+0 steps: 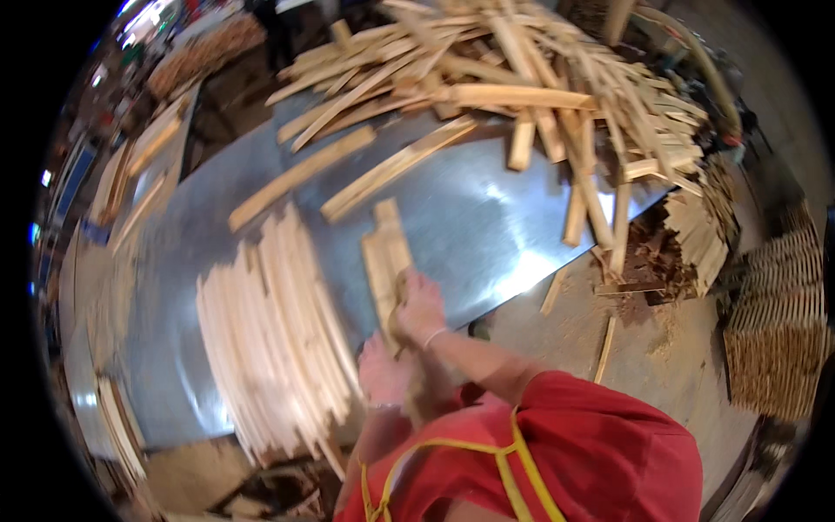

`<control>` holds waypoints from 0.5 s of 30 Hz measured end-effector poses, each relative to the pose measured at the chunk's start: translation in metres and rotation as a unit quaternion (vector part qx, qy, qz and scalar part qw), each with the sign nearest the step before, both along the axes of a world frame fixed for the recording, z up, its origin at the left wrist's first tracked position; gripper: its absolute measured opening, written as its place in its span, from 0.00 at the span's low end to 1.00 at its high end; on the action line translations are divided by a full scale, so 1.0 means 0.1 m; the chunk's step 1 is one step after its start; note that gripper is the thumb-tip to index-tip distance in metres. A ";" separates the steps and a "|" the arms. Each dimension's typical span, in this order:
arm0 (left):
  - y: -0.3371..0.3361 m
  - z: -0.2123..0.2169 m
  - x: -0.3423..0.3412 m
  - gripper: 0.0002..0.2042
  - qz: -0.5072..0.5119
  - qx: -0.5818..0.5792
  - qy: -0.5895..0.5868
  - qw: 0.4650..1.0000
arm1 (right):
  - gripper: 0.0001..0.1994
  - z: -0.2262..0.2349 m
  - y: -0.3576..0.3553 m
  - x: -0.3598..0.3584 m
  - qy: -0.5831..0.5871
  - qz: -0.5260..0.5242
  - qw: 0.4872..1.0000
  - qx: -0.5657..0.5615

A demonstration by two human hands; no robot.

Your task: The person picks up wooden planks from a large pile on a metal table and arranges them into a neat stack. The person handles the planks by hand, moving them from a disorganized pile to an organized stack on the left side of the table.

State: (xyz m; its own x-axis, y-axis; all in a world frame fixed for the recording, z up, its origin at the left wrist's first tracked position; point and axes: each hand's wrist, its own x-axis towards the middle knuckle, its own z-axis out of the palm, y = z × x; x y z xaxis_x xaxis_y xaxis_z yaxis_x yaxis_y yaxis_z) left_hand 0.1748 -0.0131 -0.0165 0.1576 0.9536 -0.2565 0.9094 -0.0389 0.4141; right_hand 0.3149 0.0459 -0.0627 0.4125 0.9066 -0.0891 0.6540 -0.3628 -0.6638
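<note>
A few light wooden slats (pixel 383 261) lie side by side on the shiny metal tabletop (pixel 461 200), close to its front edge, with one reaching farther out than the others. My right hand (pixel 421 306) grips them along their right side, fingers bent over the wood. At their near end my left hand (pixel 384 374) is closed around the slats; some of its fingers are blurred. Just to the left, a row of many pale slats (pixel 270 322) rests close together, their ends uneven. Two loose slats (pixel 400 170) lie apart beyond my hands.
A large jumbled heap of slats (pixel 513 78) covers the far side of the table, some ends overhanging the right edge. Stacked slats (pixel 778 322) stand on the floor at right, near wood scraps (pixel 696 235). More boards (pixel 152 143) lie at far left.
</note>
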 end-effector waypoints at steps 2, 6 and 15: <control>-0.06 -0.34 0.06 0.34 0.058 0.029 -0.053 0.996 | 0.30 0.15 0.03 -0.01 0.099 -0.001 0.995 -0.013; 0.17 -0.46 0.08 0.31 0.198 -0.075 -0.287 0.934 | 0.23 0.08 0.18 0.36 0.390 -0.007 0.915 -0.100; 0.64 -0.29 0.83 0.46 0.289 -0.062 -0.215 0.931 | 0.13 0.29 0.68 1.50 0.336 0.266 0.904 0.009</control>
State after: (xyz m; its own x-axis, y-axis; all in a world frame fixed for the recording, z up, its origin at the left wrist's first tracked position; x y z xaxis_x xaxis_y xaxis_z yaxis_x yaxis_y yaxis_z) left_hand 0.2574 0.0509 -0.0455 -0.2600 0.8783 -0.4012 0.5132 0.4777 0.7130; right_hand 0.4647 0.1144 -0.0338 -0.2239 0.9644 -0.1407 0.1808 -0.1008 -0.9783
